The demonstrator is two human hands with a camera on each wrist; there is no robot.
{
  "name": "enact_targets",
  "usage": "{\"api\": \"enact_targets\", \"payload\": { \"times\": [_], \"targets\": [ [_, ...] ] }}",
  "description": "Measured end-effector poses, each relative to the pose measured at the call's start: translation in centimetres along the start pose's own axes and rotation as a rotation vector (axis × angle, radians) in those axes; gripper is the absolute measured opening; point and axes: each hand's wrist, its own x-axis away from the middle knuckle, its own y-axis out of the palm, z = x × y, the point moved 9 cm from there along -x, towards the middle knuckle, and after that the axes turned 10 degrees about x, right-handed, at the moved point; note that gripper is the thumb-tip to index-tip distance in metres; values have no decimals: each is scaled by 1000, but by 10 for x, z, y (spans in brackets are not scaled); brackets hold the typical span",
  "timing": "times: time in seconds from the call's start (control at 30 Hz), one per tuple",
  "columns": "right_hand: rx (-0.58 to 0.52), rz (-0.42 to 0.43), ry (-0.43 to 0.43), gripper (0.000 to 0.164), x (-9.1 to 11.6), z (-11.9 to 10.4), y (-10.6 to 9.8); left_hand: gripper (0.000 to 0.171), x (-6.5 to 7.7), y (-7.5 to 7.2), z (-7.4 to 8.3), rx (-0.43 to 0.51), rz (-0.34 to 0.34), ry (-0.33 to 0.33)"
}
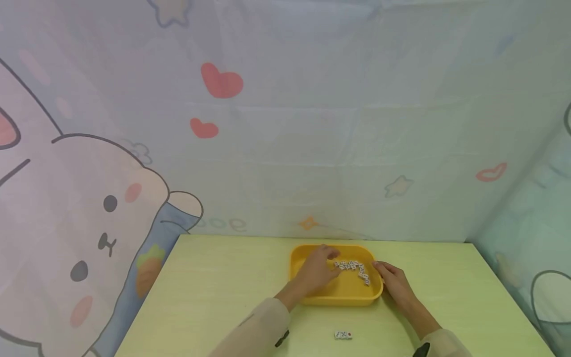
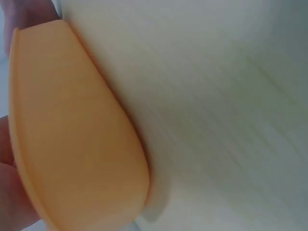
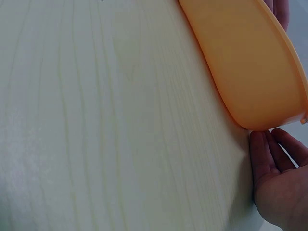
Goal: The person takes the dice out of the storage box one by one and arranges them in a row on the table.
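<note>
A yellow tray point(image 1: 339, 301) stands near the far edge of the table. Inside it, several small white dice point(image 1: 352, 265) lie in a bent line toward the right side. My left hand point(image 1: 316, 270) reaches over the front rim, thumb and fingers spread apart beside the line's left end; in the left wrist view the tray's wall hides part of it. My right hand point(image 1: 397, 286) holds the tray's right end at the rim, and the right wrist view shows its fingers point(image 3: 261, 154) against the outer wall. Three more dice point(image 1: 343, 335) sit side by side on the table.
The pale wood-grain table point(image 1: 214, 292) extends on both sides of the tray. A printed cloth backdrop point(image 1: 294, 148) with a cartoon rabbit rises behind the table, and another cloth point(image 1: 535, 223) hangs at the right.
</note>
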Motion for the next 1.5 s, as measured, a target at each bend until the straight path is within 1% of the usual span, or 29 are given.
{"api": "enact_targets", "payload": {
  "times": [0.2, 0.3, 0.37, 0.43, 0.57, 0.77, 0.9, 1.07, 1.17, 1.37, 1.43, 1.5],
  "targets": [
    [-3, -2, -13, 68, -1, -1, 2, 45, -10, 7, -17, 20, 10, -58],
    [-5, -3, -16, 67, 0, -1, 3, 47, -10, 10, -26, 33, 5, -86],
    [-12, -5, -14, 66, 2, -1, 4, 47, -10, 12, -31, 23, -1, -87],
    [-12, -9, -20, 67, 2, -2, 5, 47, -10, 14, -34, -8, -14, -77],
    [-6, -8, -23, 67, 2, -4, 5, 47, -12, 18, -36, -105, -40, -40],
    [13, -3, -28, 68, 1, -4, 4, 44, -15, 22, -38, -198, -64, -33],
    [-3, -3, -18, 67, 0, 1, 4, 43, -15, 25, -39, -232, -69, -35],
    [-23, 2, -3, 66, 2, 5, 2, 39, -12, 28, -37, -235, -64, -44],
    [-19, 6, -6, 67, 4, 5, -1, 32, -13, 29, -36, -230, -55, -45],
    [-26, -7, -23, 69, 2, 2, 0, 17, -15, 23, -38, -152, -18, -87],
    [-28, -12, -32, 70, 1, 1, 0, 15, -15, 22, -39, -128, -12, -101],
    [-28, -14, -26, 70, 2, 3, 0, 14, -14, 25, -41, -103, -17, -117]
  ]
}}
